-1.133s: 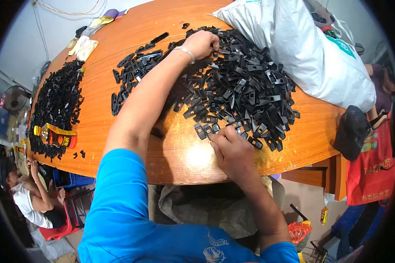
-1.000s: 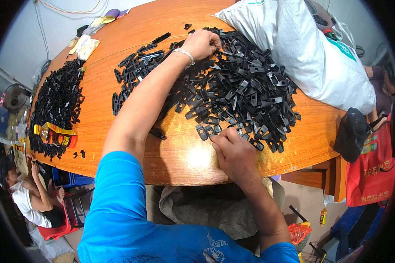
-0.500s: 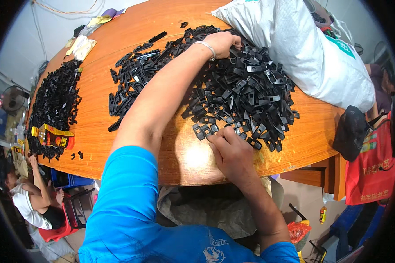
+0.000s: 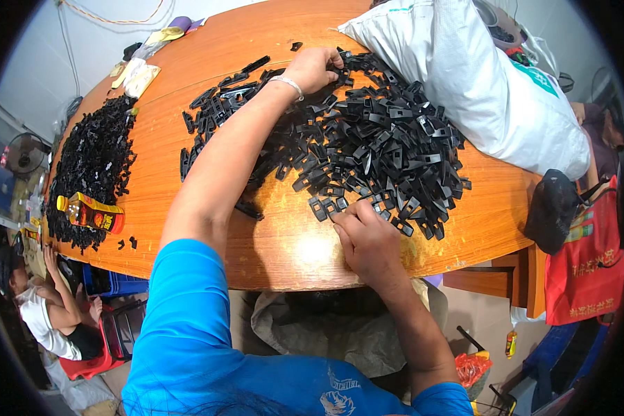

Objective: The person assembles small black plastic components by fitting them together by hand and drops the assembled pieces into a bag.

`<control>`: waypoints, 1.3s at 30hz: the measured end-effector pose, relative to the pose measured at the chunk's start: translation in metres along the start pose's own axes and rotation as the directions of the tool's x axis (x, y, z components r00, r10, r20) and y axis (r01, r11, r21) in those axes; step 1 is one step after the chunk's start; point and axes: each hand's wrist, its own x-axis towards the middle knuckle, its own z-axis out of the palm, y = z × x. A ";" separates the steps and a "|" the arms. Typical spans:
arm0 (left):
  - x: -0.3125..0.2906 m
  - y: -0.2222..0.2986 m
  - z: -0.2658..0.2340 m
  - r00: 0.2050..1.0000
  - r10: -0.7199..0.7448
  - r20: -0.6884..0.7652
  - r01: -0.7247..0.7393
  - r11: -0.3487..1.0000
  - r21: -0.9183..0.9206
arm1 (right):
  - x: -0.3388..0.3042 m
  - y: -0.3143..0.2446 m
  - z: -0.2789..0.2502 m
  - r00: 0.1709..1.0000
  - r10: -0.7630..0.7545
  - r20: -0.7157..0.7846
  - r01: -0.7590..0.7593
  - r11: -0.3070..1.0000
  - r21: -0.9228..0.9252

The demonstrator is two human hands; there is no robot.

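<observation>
A heap of small black plastic parts, many of them wedge-shaped with a square hole, spreads over the wooden table in front of me. My left hand, a pale bracelet at its wrist, reaches across to the far side of the heap. Its fingers curl down among the black pieces, and what they grip is hidden. At the heap's near edge rests my right hand, fingers drawn together beside several loose parts. Anything inside that hand cannot be made out. Longer black strips lie left of the heap, partly behind my left forearm.
A large white woven sack leans on the table at the right. A second black pile covers the left end, with a yellow-capped bottle on it. Another person sits at the lower left. A red bag hangs at right.
My left hand has shifted left along the far side of the heap, and its forearm with it. The right hand stays nearly in place. The view has moved slightly.
</observation>
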 end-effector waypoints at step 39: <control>-0.122 0.026 0.029 0.971 -0.100 -0.216 0.121 0.989 0.088 | -0.006 -0.001 0.003 0.996 -0.050 -0.078 0.051 0.999 0.011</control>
